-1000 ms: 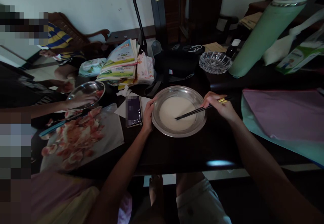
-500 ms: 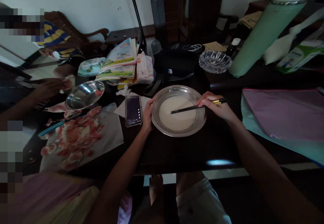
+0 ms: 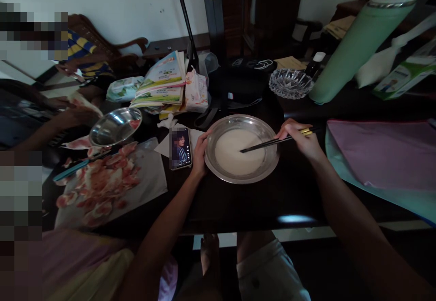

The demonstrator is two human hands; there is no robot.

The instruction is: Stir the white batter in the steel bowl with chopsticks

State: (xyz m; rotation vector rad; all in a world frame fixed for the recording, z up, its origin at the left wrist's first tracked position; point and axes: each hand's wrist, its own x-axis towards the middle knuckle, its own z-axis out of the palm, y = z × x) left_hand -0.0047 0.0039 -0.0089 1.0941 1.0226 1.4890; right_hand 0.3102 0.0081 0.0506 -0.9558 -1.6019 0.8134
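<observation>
A round metal bowl [image 3: 225,174] stands on the dark table with a milky white liquid [image 3: 235,155] in it. My left hand [image 3: 200,153] grips the bowl's left rim, fingers along its outer side. In my right hand [image 3: 299,136] is a pair of black chopsticks [image 3: 262,144] with gold bands near the top. Their tips dip into the liquid near the middle of the bowl, and the shafts slant up over the right rim. Just left of my left hand lies a phone [image 3: 181,149] with its screen lit, resting partly on white paper.
Reddish-white peel pieces [image 3: 105,174] lie heaped on a pale sheet at the left, beside a smaller metal bowl [image 3: 116,126] and another person's hand [image 3: 73,115]. Behind are booklets [image 3: 160,83], a tissue pack [image 3: 196,92], a glass dish [image 3: 289,83] and a green flask [image 3: 361,51]. A pink folder [image 3: 381,155] lies right.
My right hand has moved a little to the right, and the chopstick tips have shifted right through the liquid. My left hand stays on the rim. The phone's screen picture has changed.
</observation>
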